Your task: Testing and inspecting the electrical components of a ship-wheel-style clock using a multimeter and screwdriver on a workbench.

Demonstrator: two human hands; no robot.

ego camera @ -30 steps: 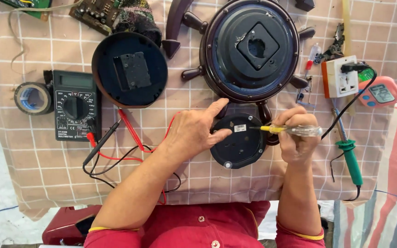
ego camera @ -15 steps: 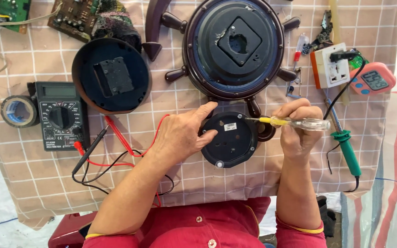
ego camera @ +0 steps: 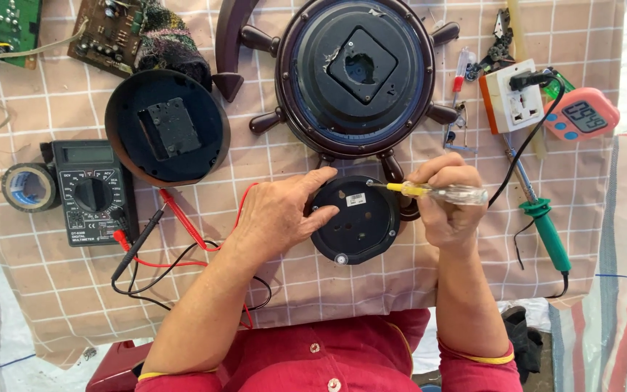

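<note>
A small round black clock back [ego camera: 357, 221] lies face down on the checked cloth in front of me. My left hand [ego camera: 281, 214] rests on its left edge, fingers spread over it and holding it still. My right hand [ego camera: 444, 207] grips a screwdriver [ego camera: 437, 192] with a clear and yellow handle. Its tip points left onto the upper part of the black back, near a small white label.
A big ship's-wheel clock [ego camera: 357, 72] lies face down above. To the left are another round black clock [ego camera: 167, 127], a multimeter [ego camera: 92, 192] with red and black leads, and a tape roll [ego camera: 27, 187]. At right are a socket [ego camera: 513, 98], a soldering iron [ego camera: 546, 225] and a pink timer [ego camera: 582, 115].
Both hands stay on the small black clock back and the screwdriver. The view has shifted a little, so the hands sit lower and further right in frame.
</note>
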